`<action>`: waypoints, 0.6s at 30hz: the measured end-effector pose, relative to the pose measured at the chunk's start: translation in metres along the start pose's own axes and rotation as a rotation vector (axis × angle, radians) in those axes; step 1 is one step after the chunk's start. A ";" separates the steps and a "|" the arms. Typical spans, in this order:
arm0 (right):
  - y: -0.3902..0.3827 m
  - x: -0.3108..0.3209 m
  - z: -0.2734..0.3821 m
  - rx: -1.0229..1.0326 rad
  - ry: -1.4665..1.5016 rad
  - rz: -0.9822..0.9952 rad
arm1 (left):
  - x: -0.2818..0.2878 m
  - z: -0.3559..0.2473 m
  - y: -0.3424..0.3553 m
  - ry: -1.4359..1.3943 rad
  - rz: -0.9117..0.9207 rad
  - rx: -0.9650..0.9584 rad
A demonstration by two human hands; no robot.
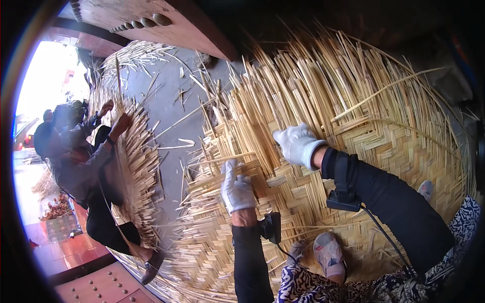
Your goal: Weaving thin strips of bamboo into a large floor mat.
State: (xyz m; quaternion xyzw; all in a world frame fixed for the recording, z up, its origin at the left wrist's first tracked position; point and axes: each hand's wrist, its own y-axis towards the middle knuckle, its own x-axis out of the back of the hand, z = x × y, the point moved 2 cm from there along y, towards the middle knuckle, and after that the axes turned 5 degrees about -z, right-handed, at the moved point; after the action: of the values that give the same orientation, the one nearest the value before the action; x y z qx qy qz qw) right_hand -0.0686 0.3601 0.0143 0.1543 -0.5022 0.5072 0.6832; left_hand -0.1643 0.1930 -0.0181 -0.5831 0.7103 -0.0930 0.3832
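Observation:
A large mat [394, 151] of pale flat reed strips, woven in a zigzag pattern, spreads beneath me. Along its far side the loose strip ends [298, 76] stick out unwoven. My left hand [238, 188], in a white glove, is closed at the mat's left part, its thumb and fingers around reed strips. Further up and to the right, my right hand [299, 145], also gloved in white, has its fingers curled down at the base of the loose ends. It seems to grip strips there, though its fingertips are partly hidden.
On the left a person [76, 161] sits working at another reed mat [136, 156]. Scattered strips litter the grey floor [177, 126] between the mats. A studded door panel [166, 22] juts in at the top. My shoe [329, 250] rests on the mat.

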 end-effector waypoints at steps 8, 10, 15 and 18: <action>-0.001 -0.007 0.004 0.142 0.079 -0.641 | -0.003 -0.022 -0.021 0.198 0.032 -0.159; -0.008 -0.002 0.024 0.402 -0.034 -0.711 | -0.009 -0.023 -0.026 0.191 -0.191 -0.145; 0.011 -0.019 0.067 0.311 0.004 -0.167 | -0.004 -0.046 -0.023 0.512 -0.094 -0.450; 0.015 -0.021 0.079 0.232 0.024 -0.132 | -0.007 -0.063 -0.008 0.421 0.122 -0.362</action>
State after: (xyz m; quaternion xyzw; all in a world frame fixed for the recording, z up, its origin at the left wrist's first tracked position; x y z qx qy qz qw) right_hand -0.1227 0.2987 0.0268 0.2590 -0.4206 0.5179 0.6985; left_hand -0.1988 0.1773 0.0327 -0.5660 0.8131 -0.0604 0.1220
